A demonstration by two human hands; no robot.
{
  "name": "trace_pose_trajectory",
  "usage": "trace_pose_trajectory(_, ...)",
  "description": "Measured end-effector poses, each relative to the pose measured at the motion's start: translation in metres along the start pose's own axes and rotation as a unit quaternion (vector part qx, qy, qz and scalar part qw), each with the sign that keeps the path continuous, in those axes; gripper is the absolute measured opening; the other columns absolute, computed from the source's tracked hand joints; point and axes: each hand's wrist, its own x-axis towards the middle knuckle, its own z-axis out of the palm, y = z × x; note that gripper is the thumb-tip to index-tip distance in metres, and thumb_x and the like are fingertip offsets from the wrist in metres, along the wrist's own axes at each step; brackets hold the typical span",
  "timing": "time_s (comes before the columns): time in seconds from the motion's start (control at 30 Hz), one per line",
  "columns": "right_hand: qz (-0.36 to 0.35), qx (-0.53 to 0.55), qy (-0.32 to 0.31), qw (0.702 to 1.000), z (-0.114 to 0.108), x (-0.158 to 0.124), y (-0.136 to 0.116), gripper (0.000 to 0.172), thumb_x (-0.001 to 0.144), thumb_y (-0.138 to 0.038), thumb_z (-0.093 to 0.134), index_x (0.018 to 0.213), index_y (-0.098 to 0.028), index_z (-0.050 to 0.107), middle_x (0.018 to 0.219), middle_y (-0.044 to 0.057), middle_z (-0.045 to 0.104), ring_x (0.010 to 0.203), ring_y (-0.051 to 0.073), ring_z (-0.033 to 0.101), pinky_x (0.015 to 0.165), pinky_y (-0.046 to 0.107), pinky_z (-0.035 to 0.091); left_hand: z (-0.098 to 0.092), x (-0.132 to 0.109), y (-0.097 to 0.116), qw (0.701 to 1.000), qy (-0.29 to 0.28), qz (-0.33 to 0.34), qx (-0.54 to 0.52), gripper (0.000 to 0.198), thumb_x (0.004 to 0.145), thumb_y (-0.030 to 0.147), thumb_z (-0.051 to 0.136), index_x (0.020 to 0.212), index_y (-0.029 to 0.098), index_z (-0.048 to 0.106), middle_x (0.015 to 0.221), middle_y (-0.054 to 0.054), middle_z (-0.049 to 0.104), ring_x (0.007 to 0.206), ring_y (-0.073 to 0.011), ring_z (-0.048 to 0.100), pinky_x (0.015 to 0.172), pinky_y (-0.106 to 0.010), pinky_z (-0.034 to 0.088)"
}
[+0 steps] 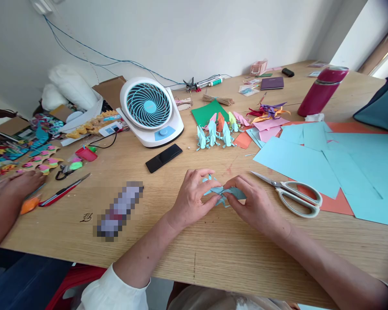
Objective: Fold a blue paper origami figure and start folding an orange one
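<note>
The left hand (194, 196) and right hand (255, 203) are pinching a folded blue paper (234, 193), grips seemingly closed on it; scissors (294, 196) are lying at three o'clock.

Both hands met low and centred in front of the body. The left hand (194, 196) lay with its knuckles up, wrist straight, fingers curled toward the right and the fingertips pinched on one end of a blue folded paper (236, 193). The right hand (255, 202) mirrored it from the other side, back of the hand upward, thumb and forefinger closed on the same piece. The two sets of fingertips came very close together. Both forearms were bare and ran in from the lower corners, converging toward the wrists. The left one emerged from a pushed-up white sleeve (113, 286) near the elbow.
</note>
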Motion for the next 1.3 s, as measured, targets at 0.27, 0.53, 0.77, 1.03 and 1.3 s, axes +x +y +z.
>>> trace_pose_trajectory(0.27,0.052,-0.012,-0.064,0.997,-0.002,0.002,0.007,0.01,0.088,-0.017,0.061,0.096,-0.023,0.06,0.091,0.001,0.066,0.077,0.017,0.061,0.069,0.029,0.044,0.007,0.0,-0.01,0.992,-0.119,0.021,0.022,0.012,0.087,0.02,0.067,0.098,0.021,0.062,0.099,-0.002,0.07,0.099,-0.0205,0.06,0.094,-0.038,0.041)
trace_pose_trajectory(0.53,0.09,0.022,-0.091,0.992,-0.007,0.007,0.008,0.008,0.086,-0.019,0.062,0.093,-0.023,0.062,0.089,0.0,0.066,0.076,0.015,0.059,0.068,0.028,0.042,0.008,0.001,-0.012,0.988,-0.154,-0.028,0.014,0.017,0.082,0.02,0.074,0.093,0.021,0.061,0.093,0.001,0.07,0.091,-0.0191,0.062,0.087,-0.035,0.041)
trace_pose_trajectory(0.77,0.092,0.023,-0.117,0.989,-0.007,0.008,0.01,0.011,0.085,-0.018,0.062,0.095,-0.022,0.064,0.094,0.002,0.065,0.078,0.016,0.059,0.069,0.029,0.043,0.009,-0.001,-0.011,0.985,-0.16,-0.057,-0.025,0.021,0.078,0.018,0.075,0.093,0.021,0.061,0.093,0.001,0.068,0.089,-0.0178,0.062,0.08,-0.032,0.045)
trace_pose_trajectory(1.03,0.079,0.003,-0.099,0.992,0.003,0.005,0.013,0.011,0.087,-0.017,0.06,0.096,-0.022,0.064,0.095,0.003,0.065,0.081,0.017,0.061,0.071,0.029,0.044,0.013,-0.004,-0.008,0.989,-0.133,-0.034,-0.051,0.019,0.081,0.011,0.069,0.094,0.021,0.059,0.096,-0.002,0.064,0.092,-0.0181,0.062,0.078,-0.03,0.05)
trace_pose_trajectory(1.3,0.066,-0.006,-0.074,0.995,0.012,0.0,0.012,0.01,0.087,-0.015,0.056,0.092,-0.023,0.057,0.094,0.002,0.064,0.079,0.016,0.06,0.069,0.028,0.043,0.022,-0.012,-0.006,0.995,-0.099,0.01,0.01,0.012,0.083,0.01,0.063,0.088,0.019,0.057,0.093,-0.005,0.061,0.091,-0.0195,0.057,0.081,-0.033,0.049)
